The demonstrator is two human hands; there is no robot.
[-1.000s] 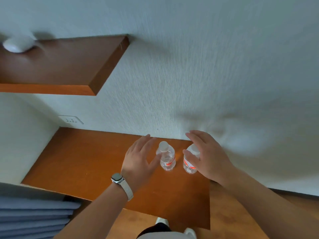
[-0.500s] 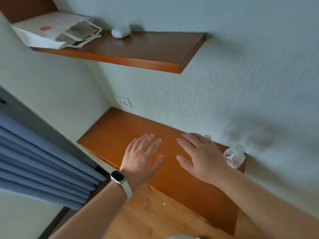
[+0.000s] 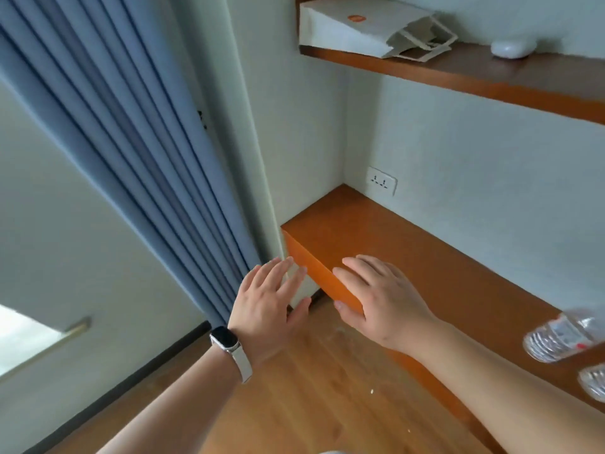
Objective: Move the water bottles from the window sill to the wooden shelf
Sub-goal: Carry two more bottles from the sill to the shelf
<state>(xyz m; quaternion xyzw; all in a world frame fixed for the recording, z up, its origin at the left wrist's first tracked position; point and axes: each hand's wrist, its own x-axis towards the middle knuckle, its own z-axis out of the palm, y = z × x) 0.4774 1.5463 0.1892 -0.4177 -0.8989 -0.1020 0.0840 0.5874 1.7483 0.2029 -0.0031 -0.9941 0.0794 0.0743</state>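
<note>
Two clear water bottles stand on the lower wooden shelf (image 3: 409, 244) at the far right edge of the view: one bottle (image 3: 559, 335) with a white and red label, and below it a second bottle (image 3: 594, 381) cut off by the frame. My left hand (image 3: 268, 303), with a watch on its wrist, hovers open in front of the shelf's left end. My right hand (image 3: 383, 299) is spread open over the shelf's front edge. Neither hand holds anything. Both bottles are well to the right of my hands.
An upper wooden shelf (image 3: 491, 80) carries a white paper bag (image 3: 360, 31) and a small white object (image 3: 512, 47). A wall socket (image 3: 381, 181) sits above the lower shelf. Blue curtains (image 3: 137, 152) hang at the left. The floor (image 3: 311, 394) is wooden.
The view has swung left, away from the bottles and toward the curtains. Both hands left the bottles on the lower shelf and moved left, open and empty.
</note>
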